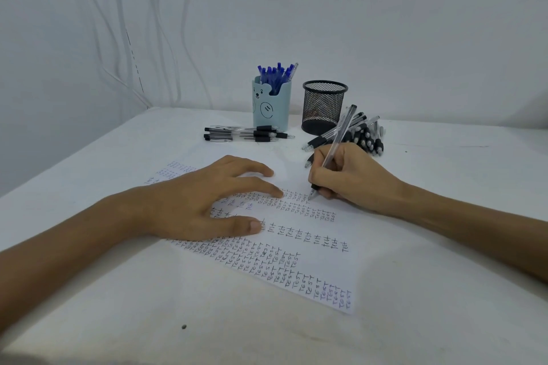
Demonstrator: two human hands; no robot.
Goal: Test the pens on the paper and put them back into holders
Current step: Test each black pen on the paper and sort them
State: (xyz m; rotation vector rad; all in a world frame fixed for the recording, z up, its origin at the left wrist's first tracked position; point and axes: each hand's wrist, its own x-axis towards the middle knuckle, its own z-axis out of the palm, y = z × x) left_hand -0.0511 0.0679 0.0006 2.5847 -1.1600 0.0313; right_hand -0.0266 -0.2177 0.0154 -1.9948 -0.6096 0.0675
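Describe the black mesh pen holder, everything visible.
The black mesh holder is a round cup, seemingly metal wire mesh, with a solid rim and a solid base band. It stands upright on the white table, just right of the light blue bear holder and apart from it. No pens stick out of its top. A pile of black pens lies against or close by its right foot; which cannot be told.

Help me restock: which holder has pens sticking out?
The blue bear holder, with blue pens; the black mesh holder beside it shows none above its rim.
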